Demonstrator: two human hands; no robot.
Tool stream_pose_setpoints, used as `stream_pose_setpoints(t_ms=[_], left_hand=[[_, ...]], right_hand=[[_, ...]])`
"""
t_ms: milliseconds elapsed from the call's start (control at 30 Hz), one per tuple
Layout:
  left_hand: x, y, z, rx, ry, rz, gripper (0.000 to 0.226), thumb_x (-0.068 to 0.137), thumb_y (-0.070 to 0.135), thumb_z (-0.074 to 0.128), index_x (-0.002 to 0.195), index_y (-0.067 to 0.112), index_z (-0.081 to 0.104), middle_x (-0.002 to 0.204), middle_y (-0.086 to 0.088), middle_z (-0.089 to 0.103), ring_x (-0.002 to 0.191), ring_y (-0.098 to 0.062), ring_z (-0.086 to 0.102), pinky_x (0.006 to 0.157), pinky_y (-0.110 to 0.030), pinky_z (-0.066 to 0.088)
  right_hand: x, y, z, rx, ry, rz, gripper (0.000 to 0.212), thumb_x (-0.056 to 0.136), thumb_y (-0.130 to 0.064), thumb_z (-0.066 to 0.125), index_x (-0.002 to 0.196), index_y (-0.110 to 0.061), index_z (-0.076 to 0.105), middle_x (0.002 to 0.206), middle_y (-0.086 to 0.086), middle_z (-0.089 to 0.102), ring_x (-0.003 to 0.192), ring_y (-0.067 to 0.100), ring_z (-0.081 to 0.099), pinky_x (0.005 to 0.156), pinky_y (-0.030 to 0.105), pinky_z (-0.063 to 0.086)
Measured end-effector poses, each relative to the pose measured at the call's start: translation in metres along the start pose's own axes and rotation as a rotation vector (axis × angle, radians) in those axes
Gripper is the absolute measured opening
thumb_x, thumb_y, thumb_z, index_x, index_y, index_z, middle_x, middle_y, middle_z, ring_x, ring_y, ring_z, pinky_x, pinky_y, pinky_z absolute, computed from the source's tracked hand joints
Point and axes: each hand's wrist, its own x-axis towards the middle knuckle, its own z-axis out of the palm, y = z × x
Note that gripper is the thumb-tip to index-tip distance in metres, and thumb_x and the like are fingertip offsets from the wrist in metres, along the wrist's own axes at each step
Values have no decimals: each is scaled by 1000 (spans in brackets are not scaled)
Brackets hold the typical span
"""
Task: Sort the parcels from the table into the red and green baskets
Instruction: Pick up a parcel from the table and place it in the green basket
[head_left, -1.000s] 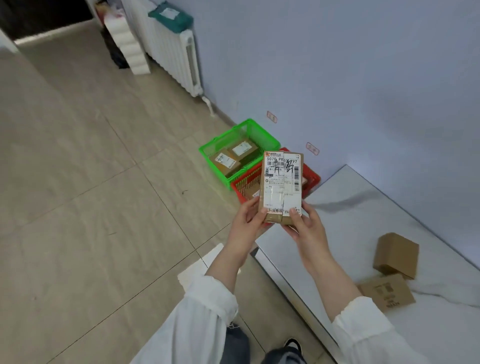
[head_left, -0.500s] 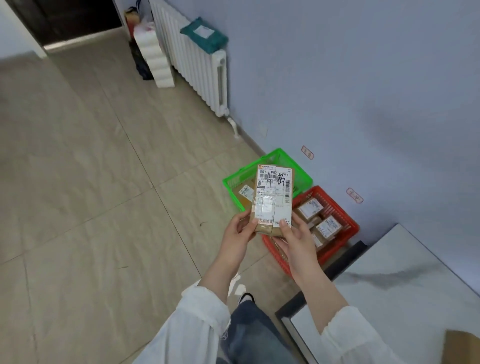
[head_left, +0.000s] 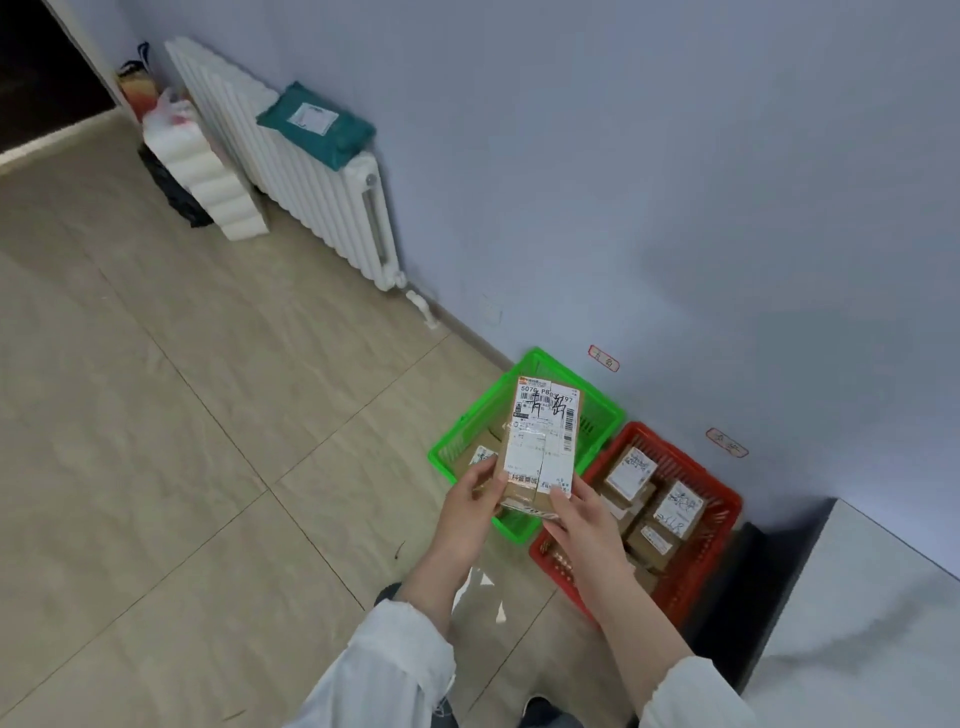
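Both hands hold one brown cardboard parcel (head_left: 540, 447) with a white shipping label and black handwriting, upright above the green basket (head_left: 602, 410). My left hand (head_left: 470, 501) grips its lower left edge; my right hand (head_left: 579, 512) grips its lower right corner. The green basket stands on the floor by the wall, and a labelled parcel (head_left: 480, 457) shows inside it, mostly hidden by the held one. To its right the red basket (head_left: 719, 540) holds several labelled brown parcels (head_left: 675, 506).
The white table (head_left: 872, 613) fills the lower right corner, with a dark gap beside the red basket. A white radiator (head_left: 311, 171) with a teal mailer bag (head_left: 317, 122) on top lines the wall, bags and white foam blocks (head_left: 208, 182) beside it. Two small tags (head_left: 603, 358) are on the wall.
The view has swung left and away from the table; the loose parcels on it have left the frame. The held parcel now hangs over the green basket, both hands still gripping it.
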Motion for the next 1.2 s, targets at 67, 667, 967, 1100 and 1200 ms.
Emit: stream_pose_setpoints(t_ms=[67,667,967,1100,1200], left_hand=[[33,8,-9,85,-65,-39,33,94,22,52,126,14,54,116,-3,62,96,-11,61,92,-27,48],[292,-64,17,541,-158,-168,20,89,7,59,87,25,50,95,8,64,95,-9,62,77,-13,46],[476,-209,34,700,-173,-108,8,94,16,51,99,22,52,93,14,61,82,6,56,58,-9,40],[567,-275,39,731,-128,9,18,94,12,51,111,16,52,97,11,58,87,-3,57,63,-3,39],[610,-311,37,778,-124,95,24,94,9,49,118,9,51,103,5,57,91,-7,53,67,-4,38]], right_hand=[[20,-1,16,40,107,13,56,87,-25,63,139,-19,42,128,9,58,111,21,61,99,39,48],[258,53,25,-212,477,206,46,91,-24,57,134,-11,48,135,7,53,123,23,48,93,28,38],[460,180,1,-162,576,166,43,88,-16,62,130,-14,52,120,1,63,95,7,52,80,16,41],[564,241,-8,-129,597,74,37,89,-14,60,125,-14,56,115,-6,61,92,2,51,73,0,36],[615,277,-8,-131,621,4,33,88,-15,61,120,-19,58,113,-7,61,92,2,56,71,1,42]])
